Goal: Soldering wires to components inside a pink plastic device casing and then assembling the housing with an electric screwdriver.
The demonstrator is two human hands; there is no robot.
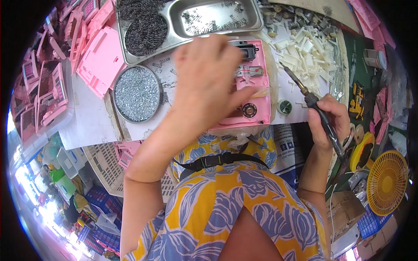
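My left hand (208,82) hovers over the left part of a pink plastic housing (260,117), slightly blurred. Its thumb stretches apart from the curled fingers, and I see nothing held in it. The hand hides much of the housing. A black part (249,52), a small metal part with red wires (253,71) and a round speaker-like disc (249,110) show inside it. At the right, my right hand (329,119) is closed round the black handle of a soldering iron (320,108). The iron's metal tip points up and left, beside the housing and apart from it.
A dish of small silvery screws (137,93) stands at left, below a metal tray (188,37) of dark springs. White plastic pieces (305,56) lie heaped at back right, near a small green-topped round container (284,107). Pink shells (102,58) pile at left; a yellow fan (386,183) is at right.
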